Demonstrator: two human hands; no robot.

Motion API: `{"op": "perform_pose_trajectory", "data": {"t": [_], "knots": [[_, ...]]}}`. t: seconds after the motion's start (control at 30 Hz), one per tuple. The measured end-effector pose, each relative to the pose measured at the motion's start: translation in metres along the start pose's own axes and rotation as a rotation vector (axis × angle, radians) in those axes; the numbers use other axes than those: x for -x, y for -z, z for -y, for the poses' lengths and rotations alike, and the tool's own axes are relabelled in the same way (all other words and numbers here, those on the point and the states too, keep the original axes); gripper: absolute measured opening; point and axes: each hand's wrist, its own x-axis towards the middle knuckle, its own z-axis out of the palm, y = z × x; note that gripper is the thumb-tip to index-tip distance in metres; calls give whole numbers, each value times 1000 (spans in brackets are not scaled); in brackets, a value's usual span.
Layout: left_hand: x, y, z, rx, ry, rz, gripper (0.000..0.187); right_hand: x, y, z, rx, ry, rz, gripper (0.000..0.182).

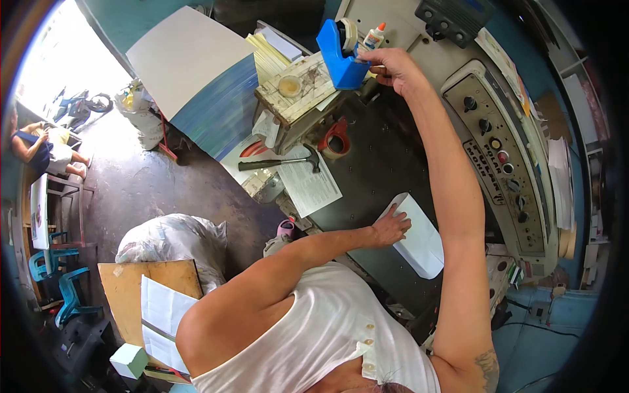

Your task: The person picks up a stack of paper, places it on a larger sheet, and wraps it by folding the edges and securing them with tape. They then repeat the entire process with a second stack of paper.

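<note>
My left hand (392, 228) lies on a folded white paper (420, 245) on the dark metal surface, with its fingers apart. My right hand (391, 69) reaches to the front end of a blue tape dispenser (337, 62). Its thumb and fingers are pinched at the dispenser's edge; what they hold is too small to make out. The dispenser holds a pale tape roll (349, 33) and sits on a worn wooden stand (304, 78). Just behind it stands a white glue bottle (373, 39) with an orange cap.
A hammer (278, 162) lies over a printed sheet (308, 187), near a red tape roll (334, 141). Large sheets (196, 72) are stacked at the upper left. A control panel (501, 150) with knobs stands at the right. Another person sits at the far left.
</note>
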Motion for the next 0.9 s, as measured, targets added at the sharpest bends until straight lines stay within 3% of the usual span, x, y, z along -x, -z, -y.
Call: {"op": "perform_pose_trajectory", "data": {"t": [0.23,0.47,0.6,0.73,0.83,0.9], "knots": [[-1,9,5,28,-47,94,38,2,-2,13,0,59,-55,25],[-2,0,5,39,-45,21,33,44,-12,12,16,85,-258,20],[-5,-19,8,2,-69,-136,31,48,-38,-27,-253,35,-247,6],[-20,-59,11,621,20,-272,58,34,-62,-71,-106,-100,-156,4],[-21,-53,20,396,1,-304,62,55,-30,-92,-129,198,-89,14],[-6,4,16,80,-49,206,54,87,15,-103,-116,251,-123,4]]}}
